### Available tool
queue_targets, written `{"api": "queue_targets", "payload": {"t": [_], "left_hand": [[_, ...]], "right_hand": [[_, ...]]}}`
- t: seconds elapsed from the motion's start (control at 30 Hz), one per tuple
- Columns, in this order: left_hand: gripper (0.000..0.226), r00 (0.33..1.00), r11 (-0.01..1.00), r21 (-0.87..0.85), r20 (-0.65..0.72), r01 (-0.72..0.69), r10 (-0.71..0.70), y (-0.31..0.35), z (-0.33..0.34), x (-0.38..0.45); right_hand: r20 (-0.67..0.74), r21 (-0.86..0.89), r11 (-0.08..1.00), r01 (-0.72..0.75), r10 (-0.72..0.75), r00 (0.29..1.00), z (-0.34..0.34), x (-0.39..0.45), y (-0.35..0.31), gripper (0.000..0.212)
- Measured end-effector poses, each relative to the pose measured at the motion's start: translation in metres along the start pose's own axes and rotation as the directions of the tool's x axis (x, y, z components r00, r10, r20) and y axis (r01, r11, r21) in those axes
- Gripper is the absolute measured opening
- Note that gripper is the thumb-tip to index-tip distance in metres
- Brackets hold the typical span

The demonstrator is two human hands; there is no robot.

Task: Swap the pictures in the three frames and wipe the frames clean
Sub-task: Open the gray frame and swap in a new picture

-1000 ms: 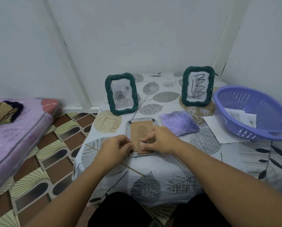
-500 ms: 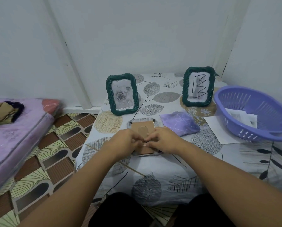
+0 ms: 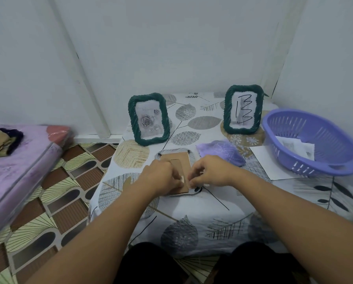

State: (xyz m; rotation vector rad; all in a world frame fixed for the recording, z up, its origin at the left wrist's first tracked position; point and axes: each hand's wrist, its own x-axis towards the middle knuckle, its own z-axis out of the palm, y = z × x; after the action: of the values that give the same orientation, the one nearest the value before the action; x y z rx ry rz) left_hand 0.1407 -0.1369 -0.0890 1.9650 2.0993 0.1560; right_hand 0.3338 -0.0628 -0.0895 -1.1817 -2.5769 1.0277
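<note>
Table with a leaf-print cloth fills the centre and lower right. Purple basket at right edge, papers inside, a white sheet under its near rim. Two green frames stand upright at the back: rose frame centre-left, scribble frame centre-right. Purple rag lies between them, nearer the person.

Third frame lies face down at picture centre, brown backing up, long axis running away from the person, top end towards the wall. Both hands sit on its near end. Left hand and right hand meet at the near-right corner, fingers curled, pinching something small and pale there, likely a backing tab. Right hand looks nearer that corner. Judged step: freeing or locking the backing; the rest of the frame lies beyond the fingertips.
</note>
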Motion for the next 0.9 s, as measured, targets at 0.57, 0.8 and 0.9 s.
{"api": "queue_targets", "payload": {"t": [0.57,0.8,0.9], "left_hand": [[0.028,0.996,0.999,0.032,0.092,0.016,-0.019,0.002,-0.005,0.005],[0.026,0.995,1.0,0.022,0.095,0.013,-0.015,0.001,-0.006,0.005],[0.026,0.995,1.0,0.028,0.095,0.012,-0.015,0.001,-0.006,0.006]], "right_hand": [[0.061,-0.224,0.973,0.051,-0.038,0.997,-0.002,-0.006,-0.013,0.015],[-0.02,-0.168,0.986,0.012,-0.016,1.0,0.006,-0.006,-0.004,0.012],[-0.017,-0.137,0.991,-0.005,0.003,1.0,0.006,-0.006,-0.004,0.014]]}}
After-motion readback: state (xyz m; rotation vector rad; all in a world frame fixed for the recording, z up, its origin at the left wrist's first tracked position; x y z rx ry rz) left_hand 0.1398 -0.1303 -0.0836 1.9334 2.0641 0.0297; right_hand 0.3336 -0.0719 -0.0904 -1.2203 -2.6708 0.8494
